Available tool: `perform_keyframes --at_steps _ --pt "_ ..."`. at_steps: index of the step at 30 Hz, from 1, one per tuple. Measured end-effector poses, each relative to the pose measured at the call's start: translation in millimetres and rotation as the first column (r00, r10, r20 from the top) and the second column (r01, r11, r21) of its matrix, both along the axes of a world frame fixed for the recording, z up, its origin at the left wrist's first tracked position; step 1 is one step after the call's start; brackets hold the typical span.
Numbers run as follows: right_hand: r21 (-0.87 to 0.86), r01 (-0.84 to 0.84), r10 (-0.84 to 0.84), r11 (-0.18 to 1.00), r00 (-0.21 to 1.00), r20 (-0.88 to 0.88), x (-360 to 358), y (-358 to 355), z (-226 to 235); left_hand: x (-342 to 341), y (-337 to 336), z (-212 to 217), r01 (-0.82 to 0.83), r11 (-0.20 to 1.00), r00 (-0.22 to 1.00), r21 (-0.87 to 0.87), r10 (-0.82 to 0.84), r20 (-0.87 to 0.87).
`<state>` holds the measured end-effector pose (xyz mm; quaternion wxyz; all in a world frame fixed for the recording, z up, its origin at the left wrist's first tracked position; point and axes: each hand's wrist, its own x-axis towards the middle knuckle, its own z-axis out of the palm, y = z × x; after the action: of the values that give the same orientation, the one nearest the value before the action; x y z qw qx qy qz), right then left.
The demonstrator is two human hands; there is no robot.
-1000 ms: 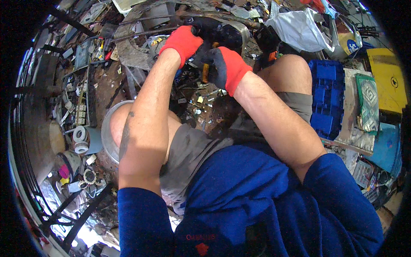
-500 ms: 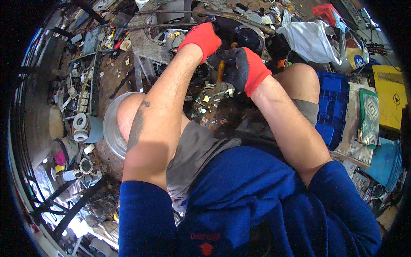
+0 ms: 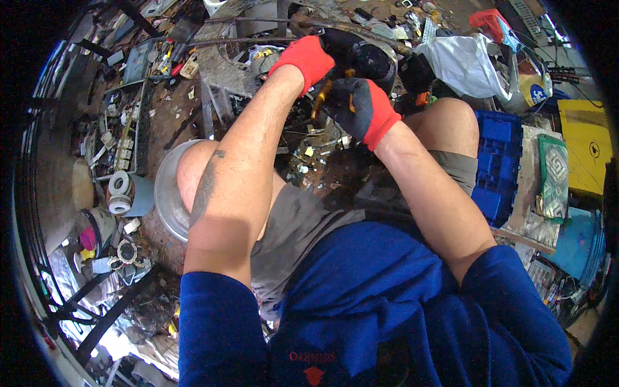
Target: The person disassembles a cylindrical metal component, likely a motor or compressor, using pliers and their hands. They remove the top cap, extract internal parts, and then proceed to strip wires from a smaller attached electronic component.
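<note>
My left hand (image 3: 304, 63), in a red glove with dark finger pads, is closed at the edge of a glossy black rounded housing (image 3: 371, 61). Its fingertips are hidden, so what it grips does not show. Lower and to the right, my right hand (image 3: 363, 111), in a red and dark grey glove, is wrapped round a tool with orange-yellow handles (image 3: 320, 98). One handle sticks out on the left side of the fist; the tool's working end is hard to make out against the dark housing.
Scrap and small parts litter the dirt floor between my knees. A clear plastic tub (image 3: 169, 193) sits by my left knee, a blue plastic crate (image 3: 498, 168) by my right. A white sack (image 3: 461, 63) lies far right. Boxes of parts (image 3: 122, 132) line the left.
My right hand has shifted slightly left and down, and the orange-yellow handle has tilted from upright to slanting. The left hand has barely moved.
</note>
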<state>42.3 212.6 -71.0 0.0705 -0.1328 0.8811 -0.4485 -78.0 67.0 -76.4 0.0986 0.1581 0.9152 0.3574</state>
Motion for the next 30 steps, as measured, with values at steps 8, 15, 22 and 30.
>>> perform_keyframes --at_steps 8,15,22,30 --pt "0.011 0.025 -0.024 1.0 0.991 -0.131 1 0 -3 -4 3 5 0.023 0.999 0.999 -0.039 -0.022 0.029" --pt "-0.05 -0.002 -0.005 0.999 0.99 -0.143 4 -3 3 10 5 14 0.092 0.99 0.989 -0.108 -0.078 0.128" --pt "-0.292 0.031 -0.032 0.956 0.999 0.002 8 2 -10 9 9 17 0.094 0.986 0.994 -0.14 -0.084 0.072" --pt "-0.372 0.072 0.003 0.926 0.98 0.198 9 0 -6 5 -3 13 0.095 0.985 0.995 -0.144 -0.088 0.056"
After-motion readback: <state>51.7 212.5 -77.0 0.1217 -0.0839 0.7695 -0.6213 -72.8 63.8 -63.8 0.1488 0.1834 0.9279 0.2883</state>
